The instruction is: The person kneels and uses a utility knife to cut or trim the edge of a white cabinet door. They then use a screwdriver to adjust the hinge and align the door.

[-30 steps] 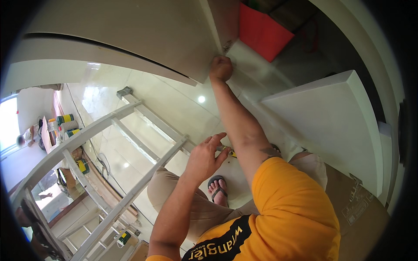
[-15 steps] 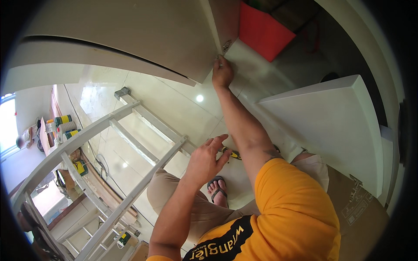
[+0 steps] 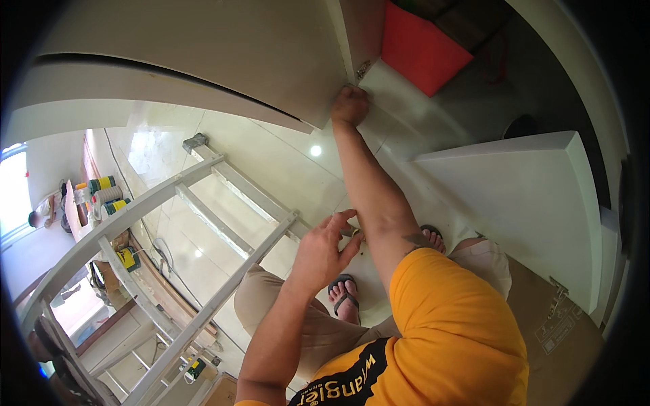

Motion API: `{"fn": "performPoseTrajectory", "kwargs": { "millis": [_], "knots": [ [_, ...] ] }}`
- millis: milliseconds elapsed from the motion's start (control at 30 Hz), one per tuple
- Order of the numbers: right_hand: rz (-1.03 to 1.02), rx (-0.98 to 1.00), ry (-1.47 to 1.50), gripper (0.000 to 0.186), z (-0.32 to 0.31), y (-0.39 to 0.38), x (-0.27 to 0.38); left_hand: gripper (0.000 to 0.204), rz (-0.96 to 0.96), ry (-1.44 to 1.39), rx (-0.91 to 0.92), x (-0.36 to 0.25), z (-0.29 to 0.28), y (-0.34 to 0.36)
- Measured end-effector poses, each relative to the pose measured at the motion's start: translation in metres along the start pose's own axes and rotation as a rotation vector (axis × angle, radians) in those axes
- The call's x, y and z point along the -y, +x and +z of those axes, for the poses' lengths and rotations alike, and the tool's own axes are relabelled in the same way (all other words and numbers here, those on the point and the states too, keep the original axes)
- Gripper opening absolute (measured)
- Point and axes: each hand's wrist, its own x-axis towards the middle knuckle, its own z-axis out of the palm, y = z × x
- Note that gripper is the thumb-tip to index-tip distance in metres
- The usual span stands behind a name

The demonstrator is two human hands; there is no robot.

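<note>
My right hand (image 3: 350, 105) is closed at the lower corner of a pale cabinet panel (image 3: 223, 61), just below a metal hinge (image 3: 362, 70); whatever its fingers hold is hidden. My left hand (image 3: 327, 245) hangs lower, beside my right forearm, with fingers curved and thumb apart. A small object behind its fingertips (image 3: 356, 231) is too hidden to make out. A white panel (image 3: 508, 210) stands at the right, with a brown cardboard sheet (image 3: 565, 338) below it. My sandalled feet (image 3: 345, 298) are on the tiled floor.
An aluminium ladder (image 3: 210, 216) extends across the left. Behind it are several containers (image 3: 105, 196), cables (image 3: 161, 260), wooden boards (image 3: 183, 304) and another person (image 3: 44, 213) far off. A red bag (image 3: 423, 51) lies in the dark recess at upper right.
My right hand has shifted slightly, and its fingers, earlier pinched at the corner, are now curled and blurred. The yellow-and-black item near my left hand is now mostly hidden. The view moved slightly.
</note>
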Motion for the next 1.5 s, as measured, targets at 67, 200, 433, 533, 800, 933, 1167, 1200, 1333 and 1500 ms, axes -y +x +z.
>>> {"fn": "performPoseTrajectory", "kwargs": {
  "millis": [67, 200, 433, 533, 800, 933, 1167, 1200, 1333, 1500],
  "knots": [
    [-0.015, -0.015, 0.054, 0.029, -0.002, 0.002, -0.003, 0.048, 0.011, -0.011, 0.000, -0.001, 0.001, 0.000],
    [-0.116, -0.050, -0.001, 0.027, -0.003, 0.004, -0.009, 0.046, 0.025, -0.004, -0.010, -0.002, 0.001, 0.000],
    [-0.117, -0.065, 0.037, 0.024, -0.004, 0.005, -0.010, 0.041, 0.055, 0.041, -0.020, 0.000, 0.000, 0.000],
    [-0.121, -0.063, 0.046, 0.026, -0.006, 0.000, -0.012, 0.041, 0.048, 0.021, -0.020, 0.000, 0.002, -0.001],
    [-0.226, -0.017, 0.073, 0.030, -0.014, -0.014, -0.021, 0.045, 0.054, 0.040, 0.000, -0.003, 0.005, -0.003],
    [-0.238, -0.003, -0.007, 0.029, -0.002, 0.001, -0.023, 0.046, 0.049, 0.005, -0.031, -0.005, 0.005, -0.003],
    [-0.017, 0.005, 0.005, 0.028, 0.023, 0.014, -0.069, 0.047, 0.045, 0.004, 0.003, -0.005, 0.002, -0.002],
    [-0.103, 0.008, 0.095, 0.026, 0.026, 0.013, -0.074, 0.047, 0.051, 0.018, -0.004, -0.005, 0.002, -0.002],
    [-0.095, 0.065, 0.351, 0.021, 0.026, 0.004, -0.081, 0.049, 0.073, 0.027, 0.004, -0.004, 0.007, -0.001],
    [0.002, 0.056, 0.416, 0.023, 0.027, 0.003, -0.062, 0.053, 0.060, 0.008, -0.003, -0.003, 0.010, -0.001]
  ]
}}
